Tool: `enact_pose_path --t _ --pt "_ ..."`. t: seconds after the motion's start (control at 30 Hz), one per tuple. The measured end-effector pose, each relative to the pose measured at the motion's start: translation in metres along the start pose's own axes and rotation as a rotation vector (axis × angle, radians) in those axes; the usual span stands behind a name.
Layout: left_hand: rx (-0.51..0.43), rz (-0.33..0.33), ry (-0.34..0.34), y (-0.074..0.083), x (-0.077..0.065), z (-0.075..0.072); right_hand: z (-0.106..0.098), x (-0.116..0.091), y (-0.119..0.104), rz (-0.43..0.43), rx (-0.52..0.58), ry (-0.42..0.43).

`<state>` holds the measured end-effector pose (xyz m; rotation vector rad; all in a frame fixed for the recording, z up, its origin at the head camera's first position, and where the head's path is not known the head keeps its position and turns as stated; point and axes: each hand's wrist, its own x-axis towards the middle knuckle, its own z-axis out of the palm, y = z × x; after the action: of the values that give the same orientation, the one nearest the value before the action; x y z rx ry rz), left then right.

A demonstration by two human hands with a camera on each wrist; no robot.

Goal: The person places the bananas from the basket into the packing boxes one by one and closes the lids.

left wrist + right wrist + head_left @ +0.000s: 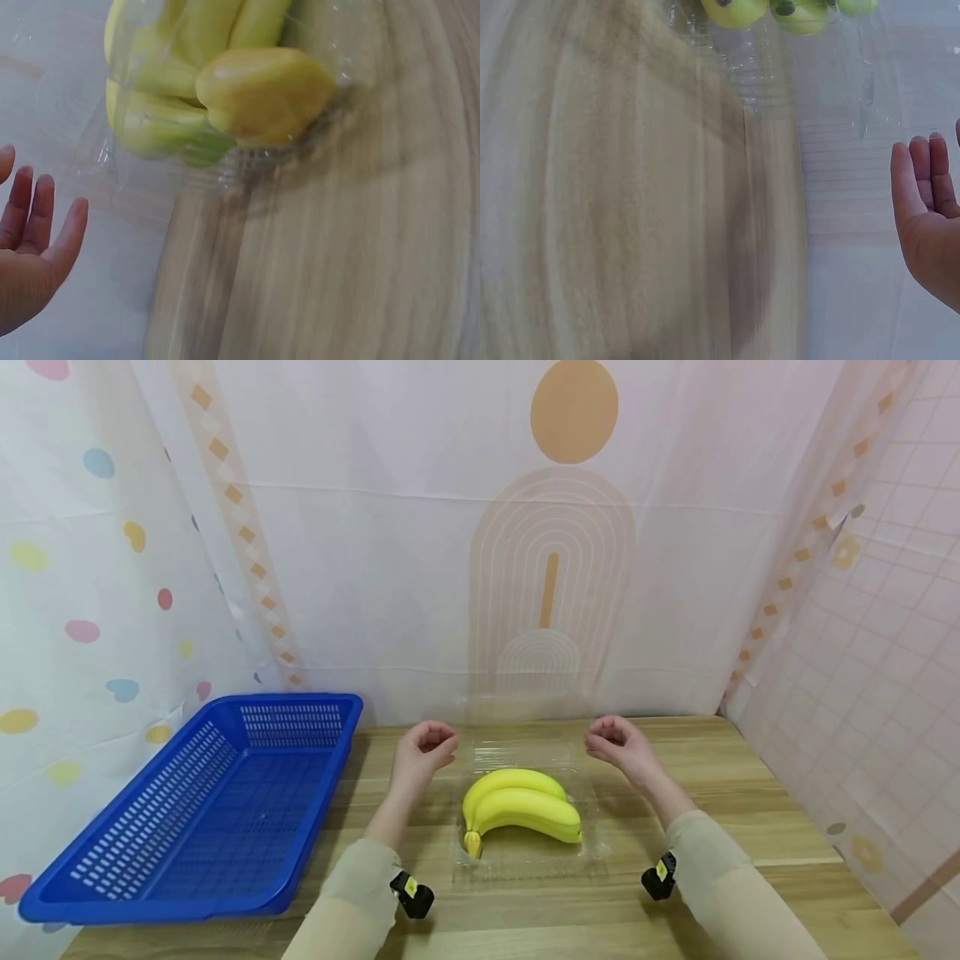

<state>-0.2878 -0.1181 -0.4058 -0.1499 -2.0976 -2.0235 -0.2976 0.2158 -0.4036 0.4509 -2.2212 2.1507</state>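
A bunch of yellow bananas (517, 810) lies in a clear plastic clamshell box (558, 858), its stem end toward the lower left. The box's see-through lid (525, 743) is raised at the far side. My left hand (423, 752) pinches the lid's left edge between thumb and curled fingers. At the opposite edge, my right hand (621, 747) holds the lid the same way. The left wrist view shows the stem end of the bananas (262, 90) through the plastic. Dark banana tips (802, 15) appear at the top of the right wrist view.
A blue plastic basket (315, 810) with slotted sides stands on the left of the wooden table (720, 893). A patterned curtain (390, 568) hangs behind the table, with more printed cloth (885, 693) along the right side.
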Motion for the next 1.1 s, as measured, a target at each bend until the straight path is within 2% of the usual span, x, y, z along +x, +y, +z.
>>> enact_pose_path --t 0.2,0.37,0.6,0.7,0.87,1.0,1.1 --pt "0.072 0.087 -0.032 -0.003 -0.005 -0.005 -0.002 -0.006 0.001 -0.062 -0.051 -0.032" --pt "0.151 0.159 -0.046 -0.003 -0.011 -0.008 -0.004 -0.01 0.001 -0.068 -0.142 -0.043" --pt "0.251 0.213 -0.062 -0.004 -0.019 -0.012 -0.008 -0.018 -0.001 -0.092 -0.254 -0.069" --pt "0.287 0.261 -0.079 -0.004 -0.023 -0.013 -0.009 -0.021 -0.001 -0.096 -0.301 -0.075" --pt "0.327 0.4 -0.131 -0.007 -0.027 -0.017 -0.011 -0.024 0.0 -0.123 -0.341 -0.083" --pt "0.373 0.555 -0.203 -0.01 -0.027 -0.022 -0.014 -0.027 0.002 -0.161 -0.374 -0.1" --pt "0.468 0.686 -0.245 -0.012 -0.027 -0.026 -0.017 -0.029 0.004 -0.206 -0.397 -0.127"
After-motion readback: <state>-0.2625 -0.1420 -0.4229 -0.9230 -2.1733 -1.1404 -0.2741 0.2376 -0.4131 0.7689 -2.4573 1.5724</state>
